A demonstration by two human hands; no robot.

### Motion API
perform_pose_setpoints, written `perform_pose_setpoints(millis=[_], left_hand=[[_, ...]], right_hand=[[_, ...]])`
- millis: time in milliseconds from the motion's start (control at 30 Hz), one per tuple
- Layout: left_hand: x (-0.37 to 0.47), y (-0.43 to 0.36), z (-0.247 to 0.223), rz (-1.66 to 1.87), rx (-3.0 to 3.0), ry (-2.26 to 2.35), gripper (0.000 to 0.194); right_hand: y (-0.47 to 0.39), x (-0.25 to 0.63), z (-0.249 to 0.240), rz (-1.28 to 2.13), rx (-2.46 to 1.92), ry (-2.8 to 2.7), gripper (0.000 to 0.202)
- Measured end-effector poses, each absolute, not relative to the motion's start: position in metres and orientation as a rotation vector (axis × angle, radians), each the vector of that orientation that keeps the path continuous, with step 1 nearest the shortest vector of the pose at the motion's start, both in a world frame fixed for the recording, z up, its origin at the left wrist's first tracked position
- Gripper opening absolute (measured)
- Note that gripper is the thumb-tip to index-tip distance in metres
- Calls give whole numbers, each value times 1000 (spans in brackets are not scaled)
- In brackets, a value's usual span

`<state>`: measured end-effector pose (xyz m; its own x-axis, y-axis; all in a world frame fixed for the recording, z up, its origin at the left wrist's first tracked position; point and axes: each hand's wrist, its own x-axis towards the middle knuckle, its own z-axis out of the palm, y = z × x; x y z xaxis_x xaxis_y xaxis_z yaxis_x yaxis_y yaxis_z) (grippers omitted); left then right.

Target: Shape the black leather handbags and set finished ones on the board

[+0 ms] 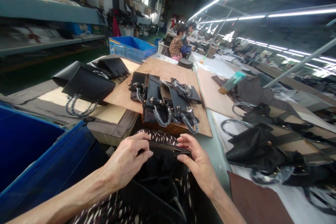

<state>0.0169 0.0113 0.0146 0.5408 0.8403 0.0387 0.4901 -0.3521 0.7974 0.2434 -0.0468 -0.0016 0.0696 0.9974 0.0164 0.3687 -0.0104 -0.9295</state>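
Observation:
A black handbag rests on my lap, its dark lining showing through the mouth. My left hand pinches the bag's far rim on the left, thumb inside and fingers over the outer edge. On the right end of that same rim, my right hand grips with thumb and fingers. The lower part of the bag lies in shadow against patterned clothing. Just beyond my hands, several finished-looking black handbags with plastic-wrapped handles lie on a brown board.
More black bags lie on the left table. Blue bins stand at the near left and farther back. Several dark bags cover the right table, near a bottle with a teal cap. Co-workers sit farther back.

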Motion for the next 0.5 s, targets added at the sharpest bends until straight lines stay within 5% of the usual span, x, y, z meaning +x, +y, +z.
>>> perform_pose_setpoints(millis=[500], left_hand=[[21, 22, 16, 590, 1922, 1075, 22]], right_hand=[[-36, 253, 8, 953, -1644, -1475, 9]])
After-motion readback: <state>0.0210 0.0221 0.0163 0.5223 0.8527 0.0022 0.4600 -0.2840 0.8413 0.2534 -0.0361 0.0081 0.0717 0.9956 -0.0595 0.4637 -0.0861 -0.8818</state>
